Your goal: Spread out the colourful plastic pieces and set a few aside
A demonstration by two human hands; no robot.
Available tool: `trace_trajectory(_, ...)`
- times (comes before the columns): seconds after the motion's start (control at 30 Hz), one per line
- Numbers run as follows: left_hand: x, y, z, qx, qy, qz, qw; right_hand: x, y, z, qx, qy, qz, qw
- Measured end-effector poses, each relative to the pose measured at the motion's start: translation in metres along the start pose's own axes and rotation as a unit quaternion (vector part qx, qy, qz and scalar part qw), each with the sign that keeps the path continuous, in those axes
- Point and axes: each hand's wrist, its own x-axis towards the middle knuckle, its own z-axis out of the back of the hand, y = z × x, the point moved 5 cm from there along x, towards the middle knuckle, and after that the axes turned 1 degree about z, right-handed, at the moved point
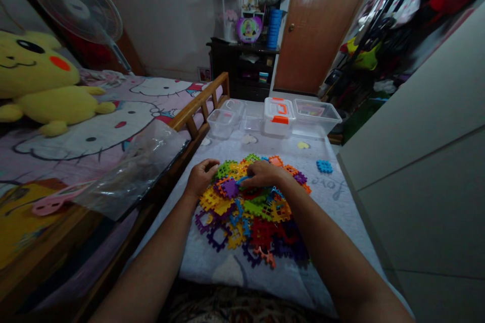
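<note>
Left hand rests on the plastic tile heap, fingers curled loosely, while the fingers of the right hand seem pinched on a blue tile. Clear tubs sit within reach at 12 o'clock.

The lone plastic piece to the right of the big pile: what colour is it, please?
The lone plastic piece is blue, shown best in the head view.

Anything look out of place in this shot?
A blue plastic piece lies apart from the colourful heap of pieces, and a clear plastic bag sags over the bed rail.
</note>
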Motion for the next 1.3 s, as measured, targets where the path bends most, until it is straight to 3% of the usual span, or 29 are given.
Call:
trace_trajectory(0.2, 0.0, -0.002, 0.0, 0.01, 0.0, -0.01, 1.0, 0.002, 0.005, 0.0, -0.029, -0.035, -0.021, 0.999)
trace_trajectory(0.33, -0.001, -0.003, 0.0, 0.01, 0.002, -0.01, 1.0, -0.002, 0.007, 0.001, -0.001, -0.021, -0.019, 1.0)
trace_trajectory(0.43, -0.001, -0.001, 0.0, 0.007, 0.004, -0.007, 1.0, -0.011, 0.003, 0.008, 0.044, -0.049, -0.011, 0.998)
trace_trajectory(0.6, 0.0, -0.001, 0.0, 0.0, 0.005, -0.004, 1.0, -0.048, -0.039, 0.018, 0.147, -0.186, -0.045, 0.97)
trace_trajectory(0.73, 0.0, -0.003, 0.0, -0.003, 0.004, 0.0, 1.0, -0.079, -0.084, 0.003, 0.168, -0.243, -0.119, 0.948)
trace_trajectory(0.93, 0.0, -0.002, 0.0, 0.013, 0.004, -0.006, 1.0, -0.088, -0.105, -0.031, 0.157, -0.205, -0.123, 0.958)
trace_trajectory(1.3, -0.001, -0.007, 0.001, 0.019, 0.002, 0.006, 1.0, -0.08, -0.097, -0.025, 0.127, -0.174, -0.121, 0.969)
